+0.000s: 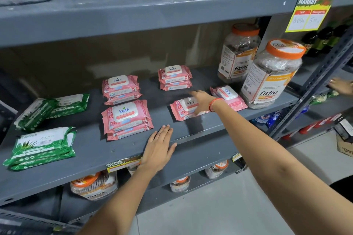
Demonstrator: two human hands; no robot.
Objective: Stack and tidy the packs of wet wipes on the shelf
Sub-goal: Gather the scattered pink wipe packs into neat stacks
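Glossy plastic film is wrapping the pink packs; the painted grey metal shelf is looking matt and smooth.

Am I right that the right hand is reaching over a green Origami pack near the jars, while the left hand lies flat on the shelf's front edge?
Not quite. In the head view, the right hand is over a pink Kara pack, not a green Origami one; the green packs lie at the shelf's far left. The rest holds: that pack is near the jars, and the left hand lies flat on the shelf front edge.

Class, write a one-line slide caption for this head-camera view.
Right hand reaches onto a loose pink wipes pack while the left hand rests on the grey shelf.
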